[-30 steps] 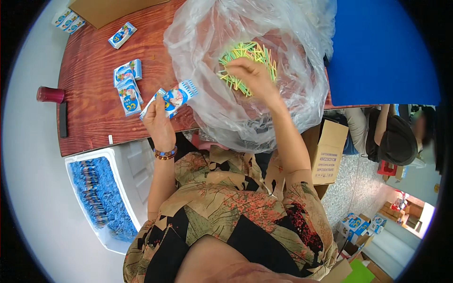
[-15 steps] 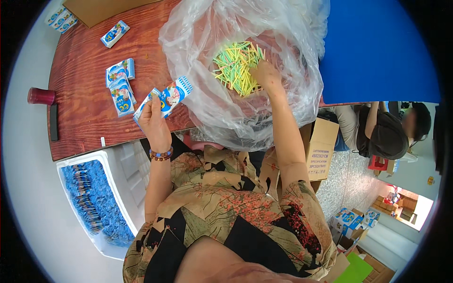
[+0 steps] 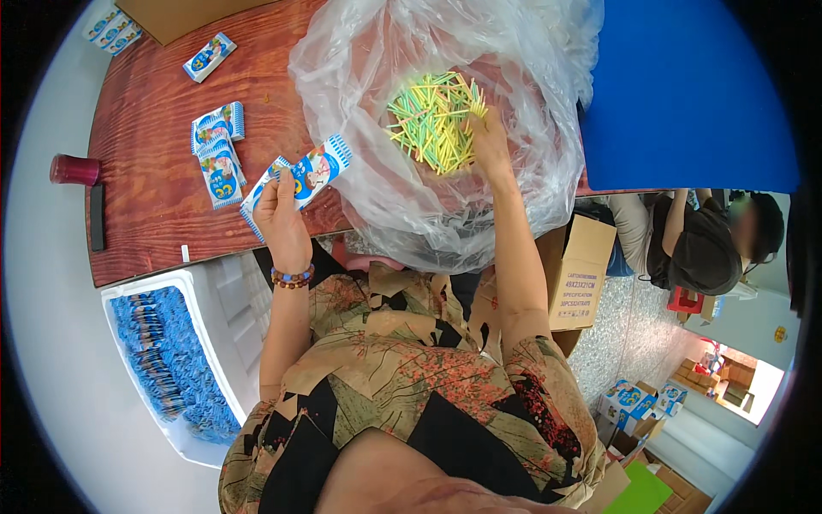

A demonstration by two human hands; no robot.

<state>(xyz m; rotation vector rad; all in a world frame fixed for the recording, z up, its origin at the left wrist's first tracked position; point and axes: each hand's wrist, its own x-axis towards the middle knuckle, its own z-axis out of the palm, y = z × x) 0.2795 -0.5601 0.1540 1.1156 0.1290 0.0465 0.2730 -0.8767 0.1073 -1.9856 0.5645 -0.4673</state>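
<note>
l hand (image 3: pixel 284 214) pinches blue/white packets (image 3: pixel 320 167) btw thumb & fingers, looks like 2 overlapped, one angled up to the r; prob. gripped by the lower end so the printed length sticks out free. they're over the near part of the table (image 3: pixel 150 150), w/ the upper end just beside or over the see-through plastic bag (image 3: pixel 347 103), can't tell if touching. r hand (image 3: pixel 490 141) is inside the bag at the r side of the thin yellow/green sticks (image 3: pixel 431 124); fingers bunched against them, but can't tell if any are pinched. bag's mouth is spread wide, prob. so a hand gets in w/o snagging, & its loose film seems to keep the sticks in one heap. small packet pile (image 3: pixel 223 178) sits l of the l hand, within easy reach i'd guess; single packet (image 3: pixel 209 57) farther back. edges: bag sags over the near table edge toward the lap, so r forearm crosses its film; blue panel (image 3: pixel 685 94) stands close on the bag's r, tighter that way. more room l, where wood shows btw pile & bag. white bin (image 3: pixel 205 330) of blue packs is below the table's l near edge.
</note>
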